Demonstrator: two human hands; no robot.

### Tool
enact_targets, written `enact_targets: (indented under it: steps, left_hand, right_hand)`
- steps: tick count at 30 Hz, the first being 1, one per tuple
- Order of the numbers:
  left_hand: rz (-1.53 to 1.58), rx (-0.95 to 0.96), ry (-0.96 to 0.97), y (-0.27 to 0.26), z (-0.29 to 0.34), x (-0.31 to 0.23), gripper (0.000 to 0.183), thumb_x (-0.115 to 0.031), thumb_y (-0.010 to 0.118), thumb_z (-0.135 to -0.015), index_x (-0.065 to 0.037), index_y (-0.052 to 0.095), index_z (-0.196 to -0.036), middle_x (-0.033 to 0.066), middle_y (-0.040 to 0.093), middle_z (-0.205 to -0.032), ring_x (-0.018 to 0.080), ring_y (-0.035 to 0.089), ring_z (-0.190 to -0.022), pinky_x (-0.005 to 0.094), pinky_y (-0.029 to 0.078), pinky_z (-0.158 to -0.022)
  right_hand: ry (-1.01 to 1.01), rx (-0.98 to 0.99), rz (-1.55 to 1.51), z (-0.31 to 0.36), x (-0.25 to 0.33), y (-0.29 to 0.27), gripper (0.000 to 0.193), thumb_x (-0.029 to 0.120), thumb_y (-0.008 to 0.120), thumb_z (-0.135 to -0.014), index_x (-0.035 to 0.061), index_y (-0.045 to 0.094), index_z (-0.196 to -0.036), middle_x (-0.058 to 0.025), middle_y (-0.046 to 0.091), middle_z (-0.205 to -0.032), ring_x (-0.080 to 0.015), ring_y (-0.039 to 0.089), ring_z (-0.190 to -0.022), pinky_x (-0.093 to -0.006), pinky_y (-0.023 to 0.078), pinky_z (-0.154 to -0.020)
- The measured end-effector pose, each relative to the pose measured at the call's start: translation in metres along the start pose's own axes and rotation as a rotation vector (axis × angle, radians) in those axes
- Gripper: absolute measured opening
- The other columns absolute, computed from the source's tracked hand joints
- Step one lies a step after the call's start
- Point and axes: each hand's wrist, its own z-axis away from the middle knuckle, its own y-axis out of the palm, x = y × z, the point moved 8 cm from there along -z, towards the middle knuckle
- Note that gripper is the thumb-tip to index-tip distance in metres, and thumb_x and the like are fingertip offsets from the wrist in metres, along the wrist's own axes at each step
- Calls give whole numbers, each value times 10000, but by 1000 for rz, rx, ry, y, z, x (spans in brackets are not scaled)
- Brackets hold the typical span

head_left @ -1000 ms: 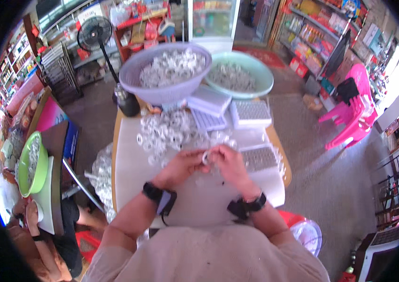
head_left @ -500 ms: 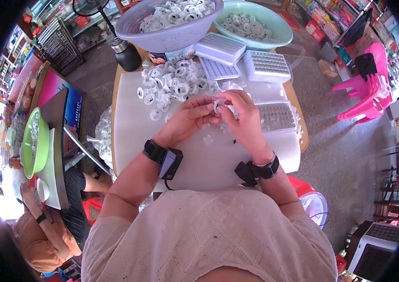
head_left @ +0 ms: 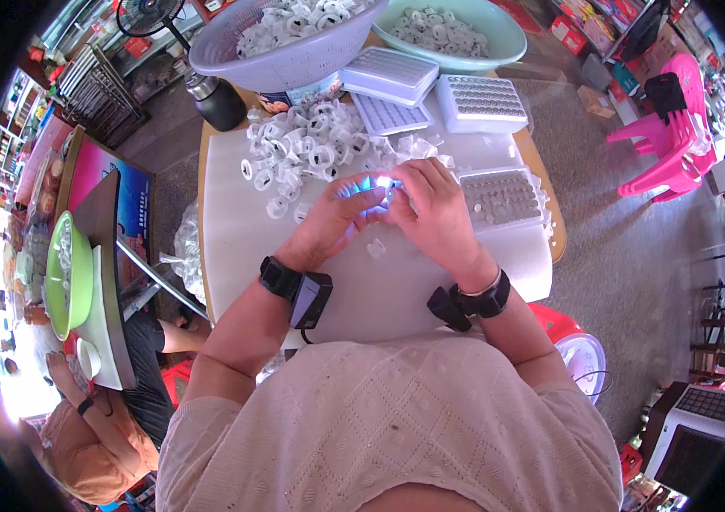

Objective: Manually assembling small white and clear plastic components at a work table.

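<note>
Between my hands, above the middle of the table, a small white plastic light glows bluish white. My left hand pinches it from the left with thumb and fingers. On its other side, my right hand closes its thumb and fingertips on it; its exact shape is lost in the glare. Just beyond my hands lies a heap of white plastic pieces with dark centres. Beside my right hand sits a clear tray of small round parts. One loose translucent piece rests below my hands.
A lilac basket and a mint basin, both filled with white pieces, stand at the far edge. White trays and a black flask are near them. At left, another person sits beside a green basin.
The piece between my hands has lit up bluish white. My right fingers have shifted slightly left and closed in over it. The view has moved a little.
</note>
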Motion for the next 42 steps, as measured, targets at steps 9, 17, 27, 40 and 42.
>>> enact_targets:
  steps: [9, 17, 27, 40, 42]
  left_hand:
    - [80, -16, 4, -2, -1, -2, 286, -98, 516, -921, 16, 523, -1183, 109, 615, -1088, 184, 610, -949, 311, 505, -826]
    - [32, 1, 15, 1, -4, -2, 278, -129, 513, -934, 7, 529, -1176, 81, 606, -1097, 151, 599, -968, 282, 494, -836]
    - [28, 8, -52, 9, 2, -7, 320, -218, 469, -964, 14, 517, -1179, 69, 619, -911, 129, 606, -716, 255, 512, -614]
    - [-123, -95, 9, 11, 6, -12, 360, -234, 493, -949, 9, 504, -1214, 95, 634, -905, 144, 609, -720, 244, 496, -586]
    - [-168, -51, 53, 12, 5, -12, 374, -188, 511, -934, 20, 485, -1243, 89, 628, -952, 158, 610, -780, 261, 495, -665]
  right_hand:
    - [119, -64, -210, 3, -6, -8, 351, 3, 646, -718, 46, 556, -1055, -137, 583, -993, -323, 559, -934, -396, 473, -775]
    - [26, 1, -169, 2, 0, 0, 317, -16, 640, -697, 29, 538, -994, -129, 575, -929, -327, 554, -848, -404, 473, -730]
    - [280, -119, -330, 7, -25, -14, 251, 33, 643, -783, 41, 565, -1022, -84, 585, -846, -175, 571, -726, -295, 470, -644]
    - [679, -24, -858, 25, -57, 16, 111, 45, 604, -855, -16, 610, -947, 15, 589, -750, -31, 510, -671, -190, 417, -583]
    - [668, -20, -828, 23, -51, 14, 110, 48, 608, -853, -17, 609, -942, 13, 588, -747, -31, 509, -676, -186, 413, -586]
